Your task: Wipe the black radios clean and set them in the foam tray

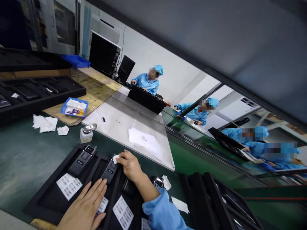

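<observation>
Lower centre, the right hand [130, 164] is pinching a soft-looking, light wipe [115, 158] by its edge against a stiff handset [109, 171]; the left hand [83, 207] is lying spread.

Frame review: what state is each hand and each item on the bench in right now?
Left hand: open, flat on the black tray.
Right hand: pinching a white wipe against a device's top.
Wiped device: lying in its tray slot.
Second device: lying in its slot, untouched.
White bottle: upright on the green mat.
Loose wipes: crumpled on the mat.
</observation>
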The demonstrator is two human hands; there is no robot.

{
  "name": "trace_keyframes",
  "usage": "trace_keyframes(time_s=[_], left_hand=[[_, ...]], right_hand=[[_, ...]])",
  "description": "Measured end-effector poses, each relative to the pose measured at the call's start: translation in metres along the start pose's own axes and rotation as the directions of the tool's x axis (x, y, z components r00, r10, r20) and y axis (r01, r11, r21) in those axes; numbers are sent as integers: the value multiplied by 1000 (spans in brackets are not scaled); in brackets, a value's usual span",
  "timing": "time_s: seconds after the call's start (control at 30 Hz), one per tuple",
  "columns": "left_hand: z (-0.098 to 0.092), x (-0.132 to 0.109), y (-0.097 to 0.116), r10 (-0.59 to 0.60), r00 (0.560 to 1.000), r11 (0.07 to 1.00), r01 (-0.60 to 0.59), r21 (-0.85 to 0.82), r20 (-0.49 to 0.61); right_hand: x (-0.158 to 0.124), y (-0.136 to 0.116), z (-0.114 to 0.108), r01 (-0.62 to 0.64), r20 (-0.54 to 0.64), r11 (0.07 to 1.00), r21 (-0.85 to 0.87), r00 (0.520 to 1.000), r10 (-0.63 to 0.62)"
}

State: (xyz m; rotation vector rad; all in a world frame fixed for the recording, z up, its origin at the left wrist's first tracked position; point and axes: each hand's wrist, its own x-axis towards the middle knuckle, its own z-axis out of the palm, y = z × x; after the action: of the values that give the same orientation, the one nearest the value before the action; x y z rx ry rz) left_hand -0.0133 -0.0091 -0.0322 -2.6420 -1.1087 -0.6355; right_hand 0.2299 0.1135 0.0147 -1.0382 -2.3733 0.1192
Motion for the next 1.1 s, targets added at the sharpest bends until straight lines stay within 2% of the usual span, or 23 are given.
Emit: trace_keyframes(time_s=[0.13, 0.23, 0.33, 0.43, 0.53, 0.6, 0.67, 0.73, 0.8, 0.87, 0.97, 1.03, 1.1], left_hand=[[-6, 5, 0, 11, 1000, 1000, -10, 26, -27], [-5, 6, 1, 21, 999, 999, -21, 26, -30], [-3, 3, 2, 1, 1000, 1000, -1, 8, -12], [-2, 2, 4, -19, 1000, 1000, 19, -17, 5], [-2, 3, 4, -21, 999, 999, 22, -38, 29], [-2, 3, 4, -14, 999, 999, 15, -47, 39], [-3, 1, 2, -1, 999, 998, 3, -62, 32], [-3, -1, -1, 5, 1000, 997, -5, -78, 4], [-3, -2, -2, 22, 999, 995, -24, -92, -29], [-2, 0, 2, 50, 998, 991, -55, -122, -43], [1, 15, 24, 126, 992, 965, -122, -232, 5], [8, 30, 44, 166, 984, 941, -137, -309, 69], [17, 44, 62, 175, 975, 925, -116, -363, 134]], right_hand=[[-26, -1, -21, -19, 25, 999, -39, 999, 20], [-36, -19, -25, -174, -73, 985, -22, 982, 172], [-32, -50, -8, -299, -157, 954, 7, 942, 296], [-22, -78, 20, -283, -131, 954, -99, 954, 270], [-22, -93, 40, -238, -96, 950, -204, 970, 222], [-29, -98, 43, -226, -86, 953, -203, 973, 213], [-38, -99, 37, -238, -56, 960, -151, 971, 232], [-47, -94, 21, -264, -13, 963, -52, 964, 264], [-57, -80, -3, -307, -19, 950, 50, 951, 309], [-66, -58, -32, -353, -94, 931, 97, 928, 362], [-73, -22, -64, -385, -175, 921, 52, 905, 388], [-71, -3, -69, -360, -146, 933, 11, 922, 358], [-66, 10, -62, -318, -87, 948, -8, 945, 316]])
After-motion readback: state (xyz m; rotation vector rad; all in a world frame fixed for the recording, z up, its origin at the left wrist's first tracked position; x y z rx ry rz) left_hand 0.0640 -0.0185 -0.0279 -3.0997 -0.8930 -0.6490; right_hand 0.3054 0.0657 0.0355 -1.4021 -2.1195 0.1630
